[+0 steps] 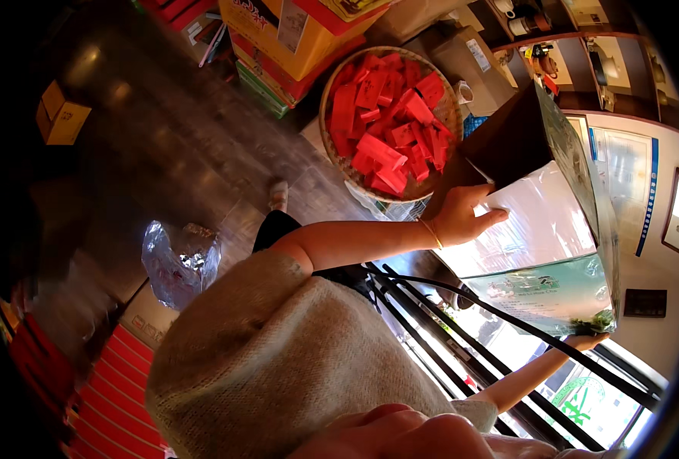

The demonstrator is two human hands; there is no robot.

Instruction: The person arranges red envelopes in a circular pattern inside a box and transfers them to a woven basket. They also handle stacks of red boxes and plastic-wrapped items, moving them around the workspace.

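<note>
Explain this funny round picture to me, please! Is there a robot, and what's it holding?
There's no robot here, just a person in a fuzzy tan sweater. They wear a camera on their head that looks down, so we see nearly what they see. Its very wide lens makes straight things look bendy and the corners go black.

The left hand holds a big white and pale green carton near its open end. The right hand supports it at the other end. It's too dark to see inside.

Nearby, a round woven basket holds lots of small red packets. Farther left there's a shiny, crumpled plastic bag, and a little brown box on the floor.
</note>
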